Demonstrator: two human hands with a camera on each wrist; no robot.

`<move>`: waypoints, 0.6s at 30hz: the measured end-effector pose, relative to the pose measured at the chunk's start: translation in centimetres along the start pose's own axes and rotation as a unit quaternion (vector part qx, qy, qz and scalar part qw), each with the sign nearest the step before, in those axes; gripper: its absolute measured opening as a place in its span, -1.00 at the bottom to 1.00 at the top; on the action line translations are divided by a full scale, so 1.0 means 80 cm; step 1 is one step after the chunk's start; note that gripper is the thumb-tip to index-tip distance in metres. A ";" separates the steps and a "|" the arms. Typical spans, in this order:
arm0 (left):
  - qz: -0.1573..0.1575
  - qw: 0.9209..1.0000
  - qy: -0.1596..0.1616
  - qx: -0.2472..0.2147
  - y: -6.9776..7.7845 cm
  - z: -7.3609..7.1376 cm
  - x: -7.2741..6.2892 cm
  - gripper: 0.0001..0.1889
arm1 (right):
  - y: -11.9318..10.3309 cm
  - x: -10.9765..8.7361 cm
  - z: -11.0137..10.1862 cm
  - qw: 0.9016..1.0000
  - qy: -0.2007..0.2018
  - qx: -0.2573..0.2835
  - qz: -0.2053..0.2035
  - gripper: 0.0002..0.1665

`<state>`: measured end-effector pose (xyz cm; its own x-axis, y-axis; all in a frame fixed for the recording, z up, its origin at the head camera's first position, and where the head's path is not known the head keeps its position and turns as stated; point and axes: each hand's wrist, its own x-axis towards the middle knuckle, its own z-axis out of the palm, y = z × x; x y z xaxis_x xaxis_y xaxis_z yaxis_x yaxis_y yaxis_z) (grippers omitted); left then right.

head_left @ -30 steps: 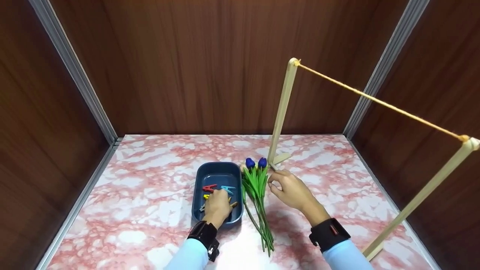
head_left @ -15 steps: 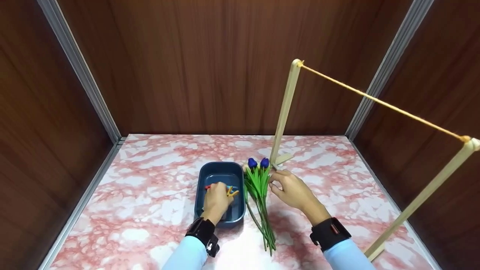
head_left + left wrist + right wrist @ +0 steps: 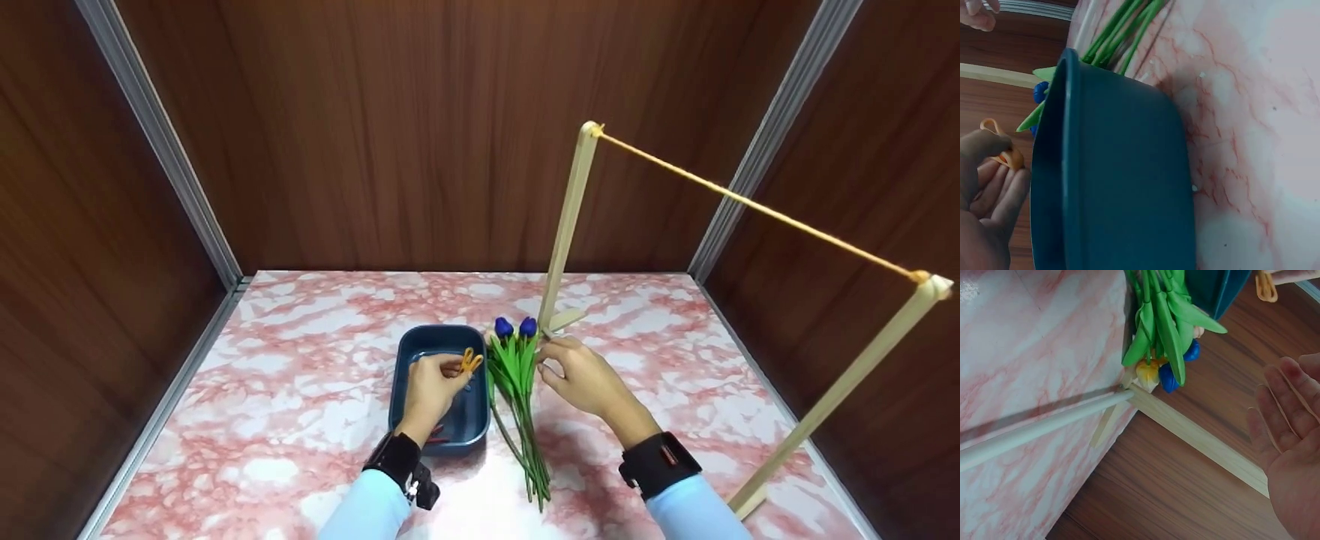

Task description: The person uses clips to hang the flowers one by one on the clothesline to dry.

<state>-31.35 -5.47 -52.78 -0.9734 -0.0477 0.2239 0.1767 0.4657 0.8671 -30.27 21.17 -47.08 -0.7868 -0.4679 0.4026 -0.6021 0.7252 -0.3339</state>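
My left hand point(image 3: 431, 388) is just above the dark blue plastic bin point(image 3: 459, 450), pinching an orange-yellow clothespin point(image 3: 471, 361) between thumb and fingers. In the left wrist view the clothespin point(image 3: 1012, 157) sits at the fingertips beyond the bin's rim point(image 3: 1071, 146). A red clothespin point(image 3: 436, 430) lies inside the bin; my hand hides much of the inside. To the right of the bin lies a bunch of artificial tulips point(image 3: 514, 371) with blue heads. My right hand point(image 3: 589, 381) is beside their leaves with loosely bent fingers; in the right wrist view its palm point(image 3: 1297, 467) holds nothing.
At the right stands a wooden frame: a far post point(image 3: 568, 225), a near post point(image 3: 832, 401), and an orange cord point(image 3: 750, 201) tied between their tops. A pale rod point(image 3: 1044, 430) runs low along the marbled tabletop point(image 3: 300, 397). Brown wood-grain panels point(image 3: 420, 150) enclose the space.
My left hand, down among the clothespins a second ago, has risen with the orange-yellow clothespin and turned toward the right. The right hand has hardly moved.
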 end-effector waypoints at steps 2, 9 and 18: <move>-0.014 0.999 -0.008 -0.035 0.003 -0.001 0.001 -0.74 | -0.001 0.001 -0.001 1.000 -0.001 0.005 0.004 -0.89; -0.036 0.990 -0.034 -0.131 0.028 0.002 0.000 -0.70 | -0.008 0.006 -0.004 0.997 -0.005 0.063 0.041 -0.89; 0.010 0.975 -0.050 -0.217 0.069 0.009 -0.005 -0.67 | -0.019 0.018 -0.012 0.967 0.009 0.235 0.098 -0.58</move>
<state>-30.11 -2.24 -48.42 -0.9746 0.0535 0.2176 0.2202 0.0473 0.9743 -30.40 19.88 -45.21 -0.8925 -0.3321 0.3053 -0.4395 0.4879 -0.7542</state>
